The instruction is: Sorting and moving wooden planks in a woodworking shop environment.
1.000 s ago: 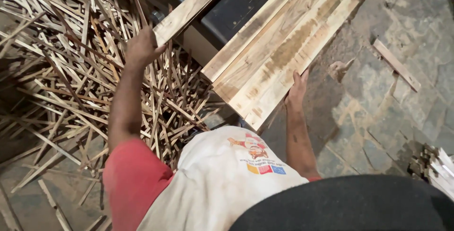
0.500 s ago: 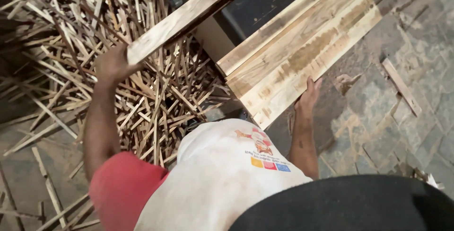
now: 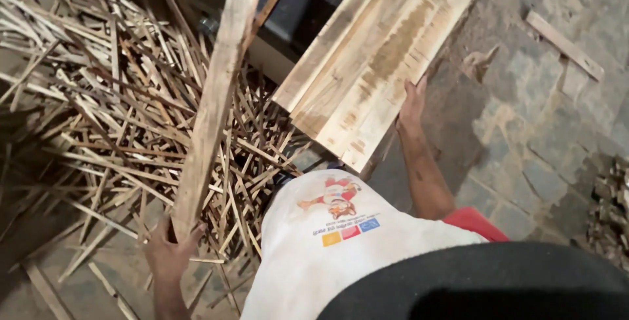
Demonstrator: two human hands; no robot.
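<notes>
The left hand [image 3: 169, 251] closes its grip around the lower end of a long plank [image 3: 216, 97]. The plank's long axis runs from the grip toward 1 o'clock, over the pile of thin offcut strips [image 3: 98, 110]. The right hand [image 3: 413, 104], at 2 o'clock from the left, rests flat and open against the right edge of the stacked boards [image 3: 380, 51], holding nothing.

head cam | steep downward look over torso | close range | perhaps slightly tilted | single view
</notes>
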